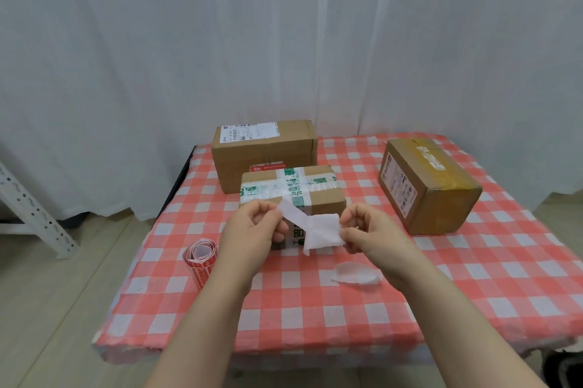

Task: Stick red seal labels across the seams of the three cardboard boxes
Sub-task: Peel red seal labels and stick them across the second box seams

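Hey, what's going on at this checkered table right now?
A person's left hand and right hand each pinch an end of a white strip over the near box, apparently peeling a label from its backing. A roll of red labels lies on the tablecloth to the left, a loose backing scrap to the right. The far box seems to carry a red label already.

Spare room at home, I'd guess — white curtains (pixel 157 56) all round, checked tablecloth (pixel 315 308), wood-look floor (pixel 47 308), slotted metal rack leg (pixel 34 211) — plus labelled cardboard boxes (pixel 265 151).
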